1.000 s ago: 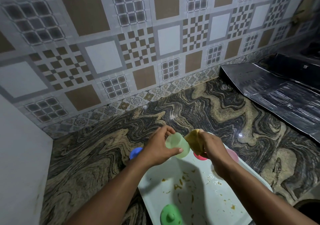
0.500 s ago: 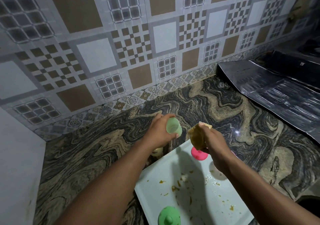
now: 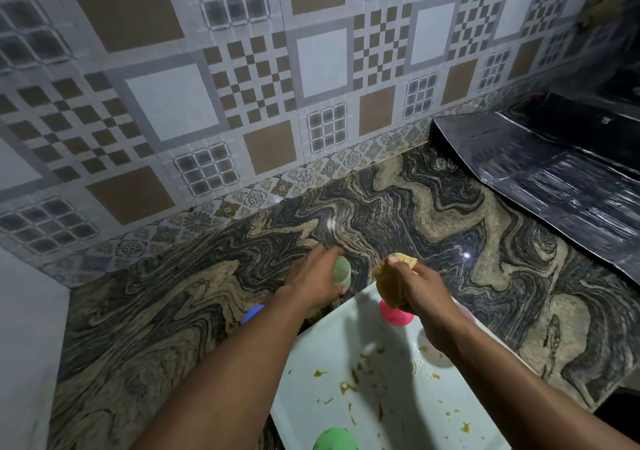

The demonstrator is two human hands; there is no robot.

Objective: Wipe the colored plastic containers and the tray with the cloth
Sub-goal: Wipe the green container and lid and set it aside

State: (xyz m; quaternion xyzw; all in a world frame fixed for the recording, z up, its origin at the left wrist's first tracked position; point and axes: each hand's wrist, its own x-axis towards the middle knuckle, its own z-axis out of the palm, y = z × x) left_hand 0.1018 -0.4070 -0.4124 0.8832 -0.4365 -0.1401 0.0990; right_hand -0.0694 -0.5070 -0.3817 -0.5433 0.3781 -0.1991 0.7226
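Two domed pieces stand on the smooth white tray (image 3: 408, 425): a green container (image 3: 335, 440) at its near edge and a pink container (image 3: 394, 315) at its far end, with sauce smears (image 3: 346, 387) between. Above the pink one, the right grip (image 3: 426, 290) bunches the tan cloth (image 3: 389, 285). Past the tray's far corner, the left grip (image 3: 317, 276) wraps a translucent pale-green container (image 3: 343, 271). Glossy swirled worktop (image 3: 173, 311) stretches beyond to the tiled wall (image 3: 242, 86).

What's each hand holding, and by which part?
Left hand grips pale green plastic cup around its side; right hand clutches bunched yellowish cloth around its middle.
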